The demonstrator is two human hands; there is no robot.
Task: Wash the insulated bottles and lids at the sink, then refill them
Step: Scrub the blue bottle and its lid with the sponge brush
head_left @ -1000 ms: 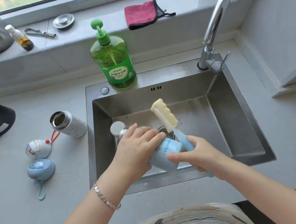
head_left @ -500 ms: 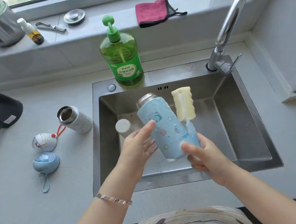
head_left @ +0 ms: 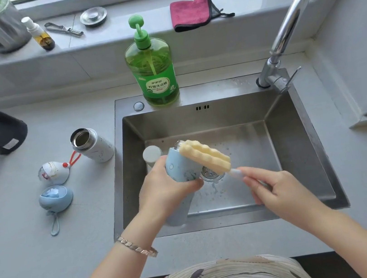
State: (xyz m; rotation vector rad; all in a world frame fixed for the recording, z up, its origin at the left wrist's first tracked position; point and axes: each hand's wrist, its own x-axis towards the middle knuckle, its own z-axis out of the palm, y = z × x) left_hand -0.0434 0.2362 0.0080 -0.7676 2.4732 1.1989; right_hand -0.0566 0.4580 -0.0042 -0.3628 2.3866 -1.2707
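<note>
Over the sink (head_left: 297,145), near its left wall, I have my left hand (head_left: 164,189) wrapped around the blue bottle (head_left: 182,166), tilted with its steel mouth pointing away from me. My right hand (head_left: 278,189) pinches the handle of the yellow sponge brush (head_left: 205,157), whose head lies across the bottle's mouth end. On the counter just left of the sink stands the white bottle (head_left: 91,145), open; the white lid (head_left: 53,172) and blue lid (head_left: 55,198) lie further left. A green soap bottle (head_left: 152,72) stands on the sink's back rim.
</note>
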